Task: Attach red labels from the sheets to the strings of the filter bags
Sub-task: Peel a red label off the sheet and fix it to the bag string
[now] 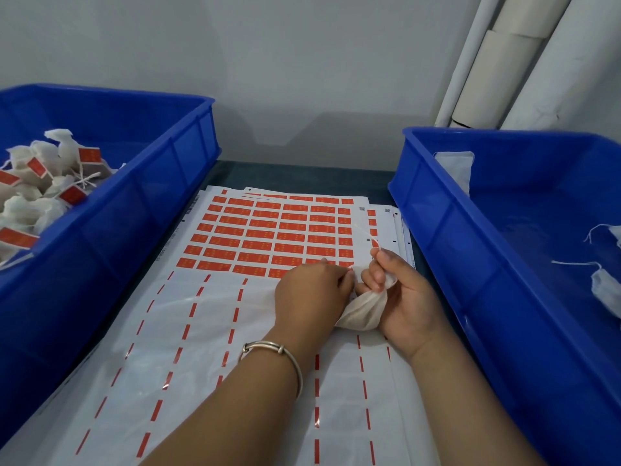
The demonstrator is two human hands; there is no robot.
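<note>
A sheet of red labels (268,230) lies flat in the middle of the table, its near half stripped to white backing. My right hand (400,294) grips a white filter bag (364,311) just above the sheet and pinches its string (364,232), which runs up and away. My left hand (311,290) sits against the bag's left side with its fingers curled at the bag's neck, where a bit of red shows at the fingertips. A silver bangle (275,351) circles my left wrist.
A blue crate (141,183) on the left holds several filter bags with red labels (40,183). A blue crate (437,210) on the right holds a few unlabelled bags (605,287). More label sheets lie under the top one. White pipes (504,62) stand at the back right.
</note>
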